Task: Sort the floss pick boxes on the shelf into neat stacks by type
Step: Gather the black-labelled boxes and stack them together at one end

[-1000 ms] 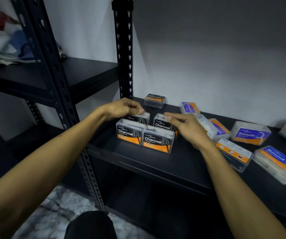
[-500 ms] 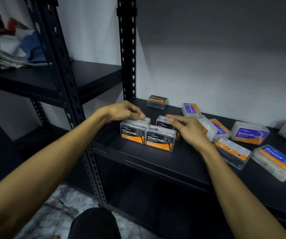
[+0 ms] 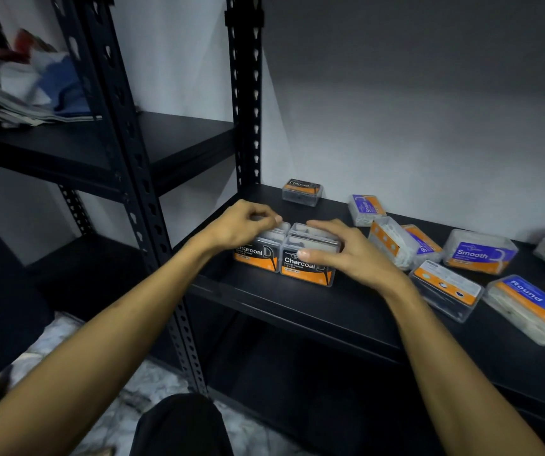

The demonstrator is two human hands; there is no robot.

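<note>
On black shelf (image 3: 297, 301) by grey wall (image 3: 412, 110): left hand (image 3: 241, 225) & right hand (image 3: 346, 255) gripping Charcoal boxes (image 3: 284, 258).

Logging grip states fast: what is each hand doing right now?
Left hand: fingers curled over the left front clear plastic Charcoal floss box, gripping it.
Right hand: thumb and fingers hold the right front Charcoal box.
</note>
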